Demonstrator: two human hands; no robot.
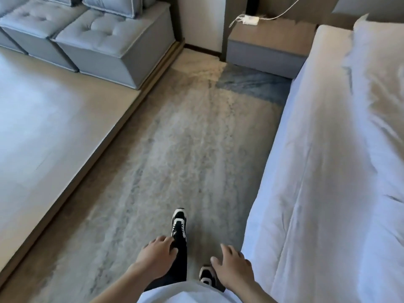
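My left hand (156,255) hangs in front of me at the bottom middle, fingers loosely spread, holding nothing. My right hand (232,264) is beside it near the edge of the bed, fingers spread and relaxed, also empty. Below them my two black-and-white shoes stand on the carpet, the left shoe (179,221) stepped forward, the right shoe (206,274) partly hidden behind my right hand.
A bed with a white cover (328,160) fills the right side. A grey nightstand (269,44) with a white charger and cable (250,19) stands at its head. A raised platform (48,127) with grey tufted seats (109,40) runs along the left. Patterned carpet (185,138) lies between.
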